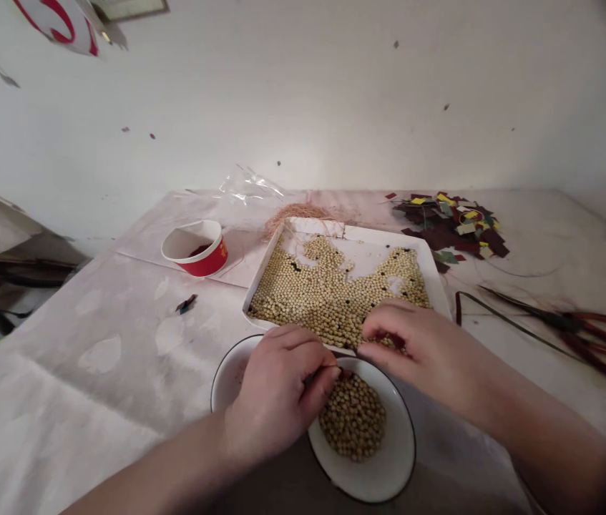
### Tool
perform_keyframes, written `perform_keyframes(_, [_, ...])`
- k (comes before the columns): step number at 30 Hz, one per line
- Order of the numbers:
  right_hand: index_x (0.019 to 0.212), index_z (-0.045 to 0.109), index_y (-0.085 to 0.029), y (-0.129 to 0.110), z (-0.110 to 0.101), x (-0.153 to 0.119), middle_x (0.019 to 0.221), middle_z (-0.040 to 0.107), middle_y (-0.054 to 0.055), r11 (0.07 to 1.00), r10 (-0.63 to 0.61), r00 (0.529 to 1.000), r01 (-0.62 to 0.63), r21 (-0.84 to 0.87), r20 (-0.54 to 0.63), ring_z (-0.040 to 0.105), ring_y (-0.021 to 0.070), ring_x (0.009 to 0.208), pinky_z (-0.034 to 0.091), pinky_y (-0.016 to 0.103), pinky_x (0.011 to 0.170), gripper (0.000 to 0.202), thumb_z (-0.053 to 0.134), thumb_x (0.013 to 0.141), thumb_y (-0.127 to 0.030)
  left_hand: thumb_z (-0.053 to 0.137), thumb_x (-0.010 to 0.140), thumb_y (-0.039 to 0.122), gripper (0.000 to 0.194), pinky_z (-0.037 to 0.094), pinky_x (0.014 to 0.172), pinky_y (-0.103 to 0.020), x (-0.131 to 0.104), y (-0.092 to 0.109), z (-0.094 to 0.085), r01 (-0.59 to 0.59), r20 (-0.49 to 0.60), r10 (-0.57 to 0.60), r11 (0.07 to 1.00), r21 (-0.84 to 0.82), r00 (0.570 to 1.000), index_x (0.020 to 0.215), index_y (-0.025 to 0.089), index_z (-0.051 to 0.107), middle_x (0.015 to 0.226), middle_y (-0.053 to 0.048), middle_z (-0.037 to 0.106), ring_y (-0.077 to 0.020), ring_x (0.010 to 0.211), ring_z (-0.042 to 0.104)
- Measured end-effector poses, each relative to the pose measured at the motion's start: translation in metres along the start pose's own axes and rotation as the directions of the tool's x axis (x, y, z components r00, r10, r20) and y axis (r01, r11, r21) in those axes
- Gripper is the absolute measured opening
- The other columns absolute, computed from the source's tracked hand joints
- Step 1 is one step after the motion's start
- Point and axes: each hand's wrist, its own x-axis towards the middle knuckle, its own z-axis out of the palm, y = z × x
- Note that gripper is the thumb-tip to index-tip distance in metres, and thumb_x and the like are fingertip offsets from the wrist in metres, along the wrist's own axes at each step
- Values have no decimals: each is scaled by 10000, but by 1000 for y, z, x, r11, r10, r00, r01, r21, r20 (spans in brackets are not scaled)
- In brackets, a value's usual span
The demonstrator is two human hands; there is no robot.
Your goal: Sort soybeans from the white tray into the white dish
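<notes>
Above the inner rims of two white bowls, my left hand (281, 390) is closed, thumb and forefinger pinched together; what sits between the fingertips is too small to make out. My right hand (415, 343) curls at the near edge of a shallow white tray (436, 275), its fingertips closed over something hidden. Many small round beige bead-like balls (313, 286) cover the tray, a few dark ones among them. The right bowl (396, 436) holds a heap of darker tan balls (353, 422). The left bowl (222, 379) is partly hidden behind my left hand.
A red and white paper cup (209, 261) with dark red bits stands at left, near a small dark scrap (187, 304). Reddish thread (303, 212) and clear plastic (249, 186) lie behind the tray. Coloured scraps (453, 218) and scissors (576, 325) lie to the right.
</notes>
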Motion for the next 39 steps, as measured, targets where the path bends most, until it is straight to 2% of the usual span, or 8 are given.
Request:
perform_keyframes(2, [773, 593, -207, 16, -3, 1, 815, 598, 21, 994, 67, 997, -71, -88, -43, 541, 158, 738, 372, 265, 626, 89, 527, 816, -248, 492, 846, 203, 131, 370, 675, -291, 1, 1, 0, 0, 5, 0, 1000, 4, 1000, 735, 176, 556, 731, -5, 578, -148, 729, 501])
perform_keyframes(6, [729, 604, -203, 42, 10, 6, 779, 615, 32, 976, 95, 995, -86, -201, 35, 557, 179, 716, 376, 280, 623, 56, 562, 737, -166, 493, 839, 186, 140, 364, 663, -286, 2, 2, 0, -13, 6, 13, 1000, 12, 1000, 706, 173, 536, 697, 5, 559, -140, 708, 491])
perform_keyframes(10, [682, 575, -194, 51, 24, 13, 743, 614, 30, 973, 100, 995, -92, -210, 26, 547, 169, 679, 365, 268, 591, 76, 544, 715, -133, 494, 835, 184, 135, 365, 668, -288, 1, 2, 1, -14, 6, 14, 1000, 22, 1000, 709, 174, 543, 704, 7, 566, -138, 710, 492])
perform_keyframes(14, [659, 592, -187, 51, 23, 17, 723, 620, 31, 984, 82, 996, -74, -163, 45, 543, 161, 669, 373, 265, 592, 109, 527, 733, -139, 501, 829, 185, 128, 371, 673, -289, 0, 2, 0, -10, 0, 10, 999, 32, 1000, 714, 175, 554, 714, 1, 578, -142, 718, 500])
perform_keyframes(22, [771, 650, -196, 22, 5, 10, 809, 653, 40, 998, -18, 999, 16, -60, -34, 573, 173, 756, 417, 291, 686, 182, 480, 828, -168, 487, 841, 195, 145, 385, 664, -283, 2, 2, -1, -9, -9, 9, 1000, 23, 1000, 718, 170, 561, 710, -11, 578, -144, 710, 507])
perform_keyframes(29, [705, 601, -186, 28, 11, 12, 748, 614, 32, 989, 46, 998, -53, -138, -50, 549, 168, 694, 389, 283, 626, 140, 501, 799, -155, 493, 836, 179, 141, 385, 670, -282, 1, 3, -1, -8, -13, 8, 1000, 13, 1000, 709, 168, 554, 712, -7, 581, -143, 717, 512])
perform_keyframes(35, [756, 576, -217, -6, 2, -1, 755, 610, -4, 992, -40, 997, 48, 113, -67, 548, 138, 706, 395, 245, 621, 110, 502, 809, -156, 508, 836, 194, 127, 389, 668, -281, 2, 2, -2, 14, -23, -14, 999, -30, 1000, 728, 168, 568, 725, -10, 582, -140, 716, 509])
perform_keyframes(39, [729, 545, -218, -29, 9, -6, 695, 589, -21, 979, -35, 999, 39, 201, -23, 521, 117, 621, 373, 228, 556, 106, 517, 777, -128, 513, 828, 180, 124, 400, 655, -275, 2, 1, -1, 25, -44, -27, 998, -52, 999, 726, 162, 582, 709, -17, 575, -141, 710, 508])
